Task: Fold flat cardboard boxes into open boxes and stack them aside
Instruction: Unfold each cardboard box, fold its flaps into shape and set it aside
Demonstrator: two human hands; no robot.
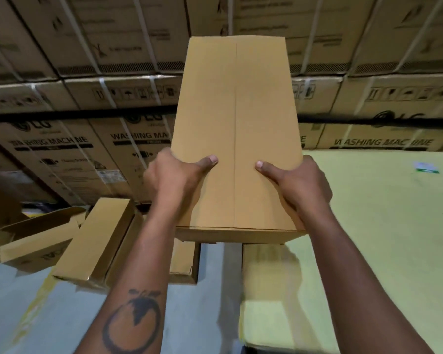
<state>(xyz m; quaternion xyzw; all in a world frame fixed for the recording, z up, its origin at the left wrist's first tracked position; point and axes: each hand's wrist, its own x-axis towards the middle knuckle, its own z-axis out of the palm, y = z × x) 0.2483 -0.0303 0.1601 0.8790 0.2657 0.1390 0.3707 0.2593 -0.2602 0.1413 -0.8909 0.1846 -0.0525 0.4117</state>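
On the grey floor [36, 315] at left, folded brown cardboard boxes [92, 238]. Left hand [174, 177] and right hand [299, 185] gripping a tall plain brown cardboard box [237, 123], held up mid-air beside the pale yellow table [381, 226].
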